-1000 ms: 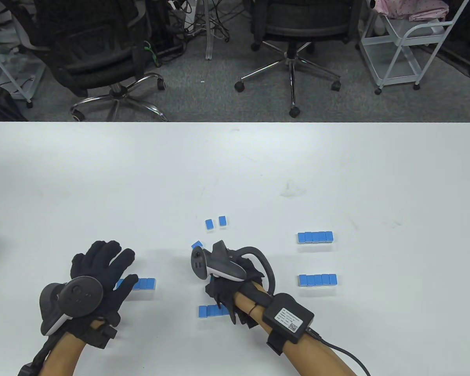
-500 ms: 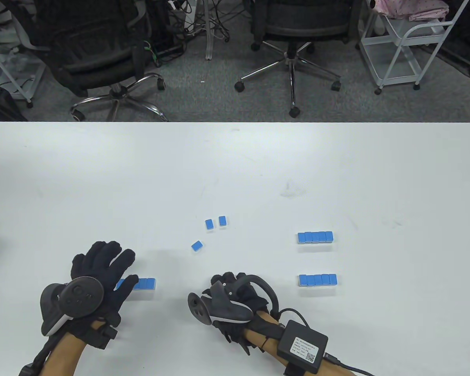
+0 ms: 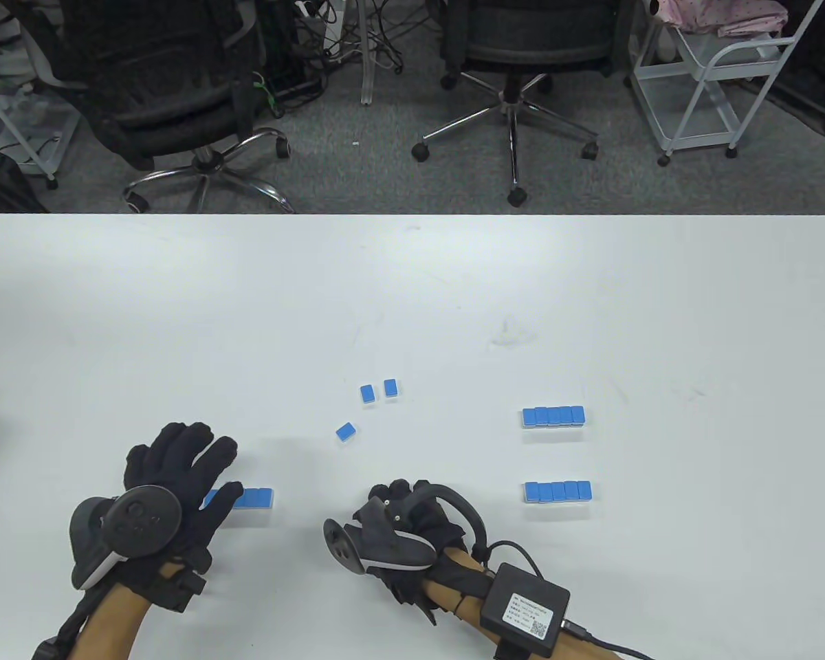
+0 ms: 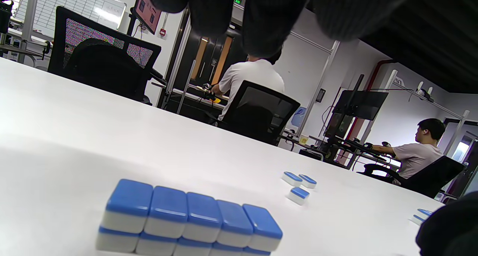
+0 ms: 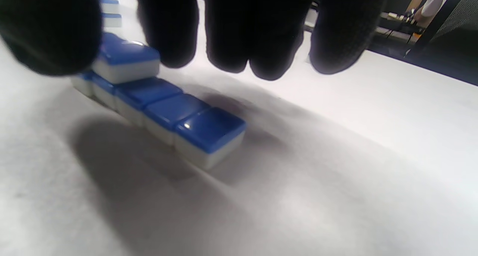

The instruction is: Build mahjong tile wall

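Blue-backed mahjong tiles lie on the white table (image 3: 412,289). My left hand (image 3: 182,460) lies flat with spread fingers beside a two-layer stack of tiles (image 3: 256,498), which the left wrist view shows as five wide (image 4: 190,218). My right hand (image 3: 402,505) hovers over a single row of tiles (image 5: 175,117), hidden under it in the table view. Its thumb (image 5: 48,35) and a finger pinch one tile (image 5: 125,61) that sits on the row's far end. Three loose tiles (image 3: 367,393) (image 3: 391,388) (image 3: 346,431) lie beyond the right hand.
Two five-wide tile rows (image 3: 553,416) (image 3: 557,491) stand to the right. Office chairs (image 3: 515,41) and a white cart (image 3: 715,75) are past the table's far edge. People sit at desks in the left wrist view's background.
My right hand drew back from the loose tiles toward me and came down over the near row, uncovering the third loose tile. The left hand stayed still.
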The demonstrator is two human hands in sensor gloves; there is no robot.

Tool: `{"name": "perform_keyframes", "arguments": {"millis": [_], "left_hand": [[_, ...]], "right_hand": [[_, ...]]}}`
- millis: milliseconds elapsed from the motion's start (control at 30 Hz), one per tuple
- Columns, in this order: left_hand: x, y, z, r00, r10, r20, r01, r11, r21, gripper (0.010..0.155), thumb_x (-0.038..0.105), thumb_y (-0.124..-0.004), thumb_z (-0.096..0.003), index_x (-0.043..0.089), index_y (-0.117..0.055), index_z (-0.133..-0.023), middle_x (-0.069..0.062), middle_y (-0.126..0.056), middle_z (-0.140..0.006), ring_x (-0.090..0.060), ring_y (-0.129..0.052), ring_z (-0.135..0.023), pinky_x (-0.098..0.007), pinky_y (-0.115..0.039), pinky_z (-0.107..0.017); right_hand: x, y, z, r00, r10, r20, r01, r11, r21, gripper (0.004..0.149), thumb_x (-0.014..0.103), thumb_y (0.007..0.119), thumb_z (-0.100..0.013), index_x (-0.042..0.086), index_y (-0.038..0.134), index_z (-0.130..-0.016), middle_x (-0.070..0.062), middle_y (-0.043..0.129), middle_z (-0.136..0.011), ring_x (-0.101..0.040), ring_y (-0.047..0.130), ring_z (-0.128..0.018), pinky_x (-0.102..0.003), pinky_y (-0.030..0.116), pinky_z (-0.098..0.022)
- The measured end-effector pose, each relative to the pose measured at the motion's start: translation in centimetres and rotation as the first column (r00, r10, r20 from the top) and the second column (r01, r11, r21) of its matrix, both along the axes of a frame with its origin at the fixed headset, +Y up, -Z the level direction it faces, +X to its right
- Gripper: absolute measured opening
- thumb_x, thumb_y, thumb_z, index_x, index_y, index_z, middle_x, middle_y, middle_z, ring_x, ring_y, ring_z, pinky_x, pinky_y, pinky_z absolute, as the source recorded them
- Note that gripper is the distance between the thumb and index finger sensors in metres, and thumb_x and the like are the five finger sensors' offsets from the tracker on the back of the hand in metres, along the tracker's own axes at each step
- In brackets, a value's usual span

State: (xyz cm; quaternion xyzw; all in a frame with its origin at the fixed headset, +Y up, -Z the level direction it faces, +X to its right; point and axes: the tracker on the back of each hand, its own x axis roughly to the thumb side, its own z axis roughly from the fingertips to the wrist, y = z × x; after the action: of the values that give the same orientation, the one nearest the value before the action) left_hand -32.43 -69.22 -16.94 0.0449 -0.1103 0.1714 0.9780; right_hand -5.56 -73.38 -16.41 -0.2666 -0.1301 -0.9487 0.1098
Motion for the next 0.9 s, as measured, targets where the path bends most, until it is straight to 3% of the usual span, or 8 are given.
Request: {"name": "perform_keyframes", "arguments": {"millis": [200, 500, 733, 800, 900], "left_hand": [[0.0, 0.0, 0.0, 1.000, 0.004, 0.000, -0.004, 1.000, 0.001, 0.063, 0.058, -0.066, -0.0483, 0.034, -0.061, -0.106, -0.003, -0.044, -0.118, -0.035, -0.032, -0.111, -0.071, -0.026, -0.075], [-0.3, 0.1, 0.0, 1.000, 0.008, -0.007, -0.008, 1.000, 0.004, 0.063, 0.058, -0.066, -0.0483, 0.033, -0.062, -0.106, -0.003, -0.044, -0.118, -0.036, -0.033, -0.111, -0.071, -0.026, -0.075], [-0.3, 0.1, -0.2, 1.000, 0.009, -0.007, -0.009, 1.000, 0.005, 0.063, 0.058, -0.066, -0.0482, 0.034, -0.062, -0.106, -0.003, -0.044, -0.118, -0.036, -0.033, -0.111, -0.071, -0.026, -0.075], [-0.3, 0.2, -0.2, 1.000, 0.006, -0.007, -0.006, 1.000, 0.006, 0.063, 0.058, -0.066, -0.0482, 0.034, -0.062, -0.106, -0.003, -0.044, -0.118, -0.036, -0.033, -0.111, -0.071, -0.026, -0.075], [-0.4, 0.2, -0.2, 1.000, 0.008, -0.009, -0.008, 1.000, 0.007, 0.063, 0.058, -0.066, -0.0483, 0.033, -0.062, -0.106, -0.003, -0.044, -0.118, -0.036, -0.033, -0.111, -0.071, -0.026, -0.075]], "right_hand": [[0.4, 2.1, -2.7, 0.979, -0.143, 0.146, 0.135, 0.989, 0.066, 0.064, 0.059, 0.074, -0.035, 0.026, 0.069, -0.090, -0.006, 0.082, -0.093, -0.036, 0.087, -0.083, -0.059, 0.075, -0.060], [-3.3, 0.5, -9.9, 0.910, -0.021, 0.414, 0.005, 0.999, 0.041, 0.068, 0.059, 0.074, -0.036, 0.023, 0.066, -0.093, -0.003, 0.089, -0.086, -0.032, 0.095, -0.071, -0.052, 0.082, -0.052], [-5.5, -1.8, -11.9, 0.873, 0.034, 0.486, -0.077, 0.995, 0.068, 0.064, 0.058, 0.077, -0.036, 0.023, 0.072, -0.089, -0.002, 0.096, -0.072, -0.028, 0.099, -0.056, -0.047, 0.085, -0.042], [-6.0, -2.0, -12.1, 0.887, 0.079, 0.456, -0.142, 0.984, 0.107, 0.058, 0.053, 0.080, -0.037, 0.024, 0.075, -0.086, 0.001, 0.097, -0.067, -0.026, 0.101, -0.054, -0.046, 0.086, -0.041], [-5.7, -1.6, -12.1, 0.894, 0.074, 0.442, -0.100, 0.994, 0.035, 0.055, 0.048, 0.085, -0.037, 0.023, 0.076, -0.085, 0.002, 0.097, -0.068, -0.025, 0.101, -0.055, -0.046, 0.086, -0.041]]}}
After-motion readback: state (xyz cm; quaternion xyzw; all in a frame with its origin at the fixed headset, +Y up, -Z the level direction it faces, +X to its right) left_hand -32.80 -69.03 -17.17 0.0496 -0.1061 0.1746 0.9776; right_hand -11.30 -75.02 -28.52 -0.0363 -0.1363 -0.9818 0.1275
